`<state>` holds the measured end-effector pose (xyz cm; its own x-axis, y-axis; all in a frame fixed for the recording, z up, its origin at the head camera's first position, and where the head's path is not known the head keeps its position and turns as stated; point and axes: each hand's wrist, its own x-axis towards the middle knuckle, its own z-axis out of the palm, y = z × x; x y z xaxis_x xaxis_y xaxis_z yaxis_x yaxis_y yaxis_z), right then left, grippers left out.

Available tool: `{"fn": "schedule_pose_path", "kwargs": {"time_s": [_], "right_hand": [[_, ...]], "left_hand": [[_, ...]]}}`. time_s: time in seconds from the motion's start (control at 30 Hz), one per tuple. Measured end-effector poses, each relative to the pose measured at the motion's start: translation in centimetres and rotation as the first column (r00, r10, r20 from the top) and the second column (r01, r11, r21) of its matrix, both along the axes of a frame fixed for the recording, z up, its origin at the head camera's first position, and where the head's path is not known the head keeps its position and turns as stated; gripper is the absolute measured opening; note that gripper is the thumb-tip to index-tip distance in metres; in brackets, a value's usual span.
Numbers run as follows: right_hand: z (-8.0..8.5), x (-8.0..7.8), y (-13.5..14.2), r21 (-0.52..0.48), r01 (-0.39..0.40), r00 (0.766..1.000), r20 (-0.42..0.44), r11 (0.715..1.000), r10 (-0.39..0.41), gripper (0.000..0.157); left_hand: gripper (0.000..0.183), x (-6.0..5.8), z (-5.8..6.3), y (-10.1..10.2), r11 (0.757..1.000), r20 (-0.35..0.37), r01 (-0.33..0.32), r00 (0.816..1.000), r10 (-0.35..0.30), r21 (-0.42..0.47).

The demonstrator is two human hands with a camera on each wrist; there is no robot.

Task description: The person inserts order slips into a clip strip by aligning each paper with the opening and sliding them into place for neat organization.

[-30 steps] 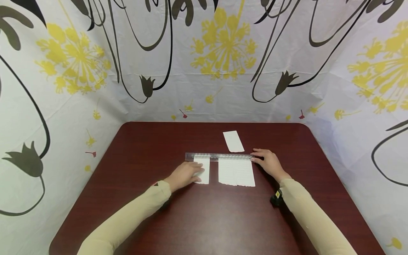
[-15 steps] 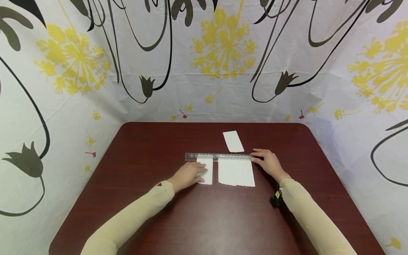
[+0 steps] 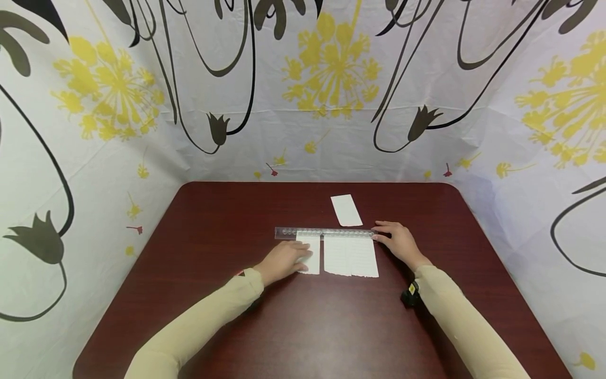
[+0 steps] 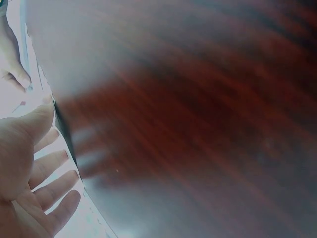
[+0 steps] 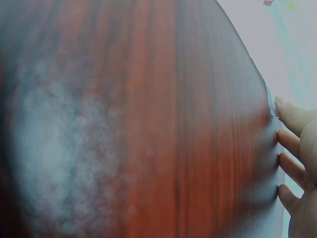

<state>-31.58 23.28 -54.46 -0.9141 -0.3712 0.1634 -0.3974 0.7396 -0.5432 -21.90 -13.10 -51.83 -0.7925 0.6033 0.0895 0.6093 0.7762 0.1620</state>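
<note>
A clear ruler (image 3: 289, 232) lies crosswise on the table, over the upper edges of the paper pieces. My left hand (image 3: 283, 259) rests on a narrow strip of white paper (image 3: 314, 265), fingers spread out and pressing it flat. In the left wrist view, the fingers of the left hand (image 4: 37, 173) extend over the bright paper. At the ruler's right end, my right hand (image 3: 400, 243) grips it between thumb and fingers. The right wrist view has the thumb of that hand (image 5: 302, 144) against the ruler's end (image 5: 271, 101), other fingertips down at the table.
Two ruled paper pieces (image 3: 337, 259) with ragged lower edges lie side by side under the ruler, a thin gap right of the strip. Beyond the ruler lies another white paper piece (image 3: 346, 210), slightly turned. The dark red table (image 3: 303, 326) meets a flower-patterned cloth (image 3: 303, 147).
My left hand has slid the paper strip to the right along the ruler, narrowing its gap to the two ruled pieces. The right hand and the ruler have stayed in place.
</note>
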Motion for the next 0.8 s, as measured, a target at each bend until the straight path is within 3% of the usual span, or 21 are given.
{"fn": "schedule_pose_path", "kwargs": {"time_s": [0.8], "right_hand": [[-0.07, -0.01, 0.06, 0.000, -0.001, 1.000, -0.003, 1.000, 0.001, 0.036]], "left_hand": [[0.048, -0.35, -0.36, 1.01, 1.000, -0.014, 0.008, 1.000, -0.008, -0.002]]}}
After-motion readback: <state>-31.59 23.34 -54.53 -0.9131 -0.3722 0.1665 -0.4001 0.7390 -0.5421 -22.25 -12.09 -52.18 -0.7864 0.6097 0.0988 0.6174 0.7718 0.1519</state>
